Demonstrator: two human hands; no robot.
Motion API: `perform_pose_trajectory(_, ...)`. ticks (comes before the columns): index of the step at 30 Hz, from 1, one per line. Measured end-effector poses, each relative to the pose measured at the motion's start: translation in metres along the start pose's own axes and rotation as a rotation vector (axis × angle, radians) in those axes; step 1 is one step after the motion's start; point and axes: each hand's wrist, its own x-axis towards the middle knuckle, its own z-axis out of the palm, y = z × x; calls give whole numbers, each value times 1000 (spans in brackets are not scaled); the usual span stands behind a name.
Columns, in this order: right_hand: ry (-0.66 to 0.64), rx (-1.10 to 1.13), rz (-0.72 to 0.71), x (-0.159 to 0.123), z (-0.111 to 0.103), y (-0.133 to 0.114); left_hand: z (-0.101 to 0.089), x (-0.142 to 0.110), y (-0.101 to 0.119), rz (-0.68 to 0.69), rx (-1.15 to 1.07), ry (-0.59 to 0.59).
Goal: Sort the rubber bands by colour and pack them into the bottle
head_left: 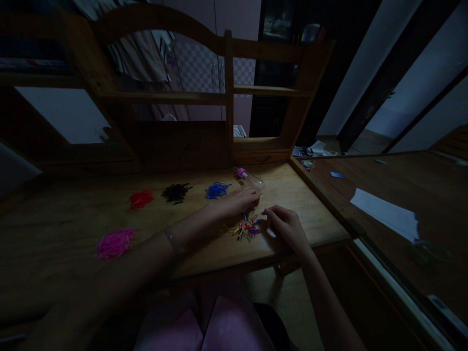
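Note:
A mixed pile of small, thin coloured pieces (248,230), perhaps clips, lies near the desk's front edge. Over its far side bends my left hand (245,201), its fingers closed and pointing down beside a few yellow pieces. What they grip, if anything, is hidden. At the pile's right side is my right hand (287,224), thumb and index finger pinched together; what is between them is too small to make out. Just beyond my left hand a clear bottle (256,182) with a pink cap (241,172) lies on its side.
Sorted piles lie to the left: blue pieces (217,190), black pieces (176,193), red pieces (141,199) and pink pieces (114,243). A wooden shelf frame (168,98) rises behind the desk (204,263). White paper (383,213) rests on the brown surface at right.

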Motion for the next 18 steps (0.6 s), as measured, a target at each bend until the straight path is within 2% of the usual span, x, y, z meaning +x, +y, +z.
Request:
perform_pose_trajectory(4, -1, 1, 6, -1, -1, -2, -35, -31, 7, -40, -26, -22)
perform_pose_trajectory(8, -9, -8, 2, 0, -1, -2, -64, -79, 16, -114, -117, -170)
perform_pose_trajectory(12, -10, -17, -12, 0, -1, 0, -63, -109, 17, -171, -126, -222)
perform_pose_trajectory(18, -9, -12, 6, 0, -1, 0, -47, -104, 14, -211, -190, -208)
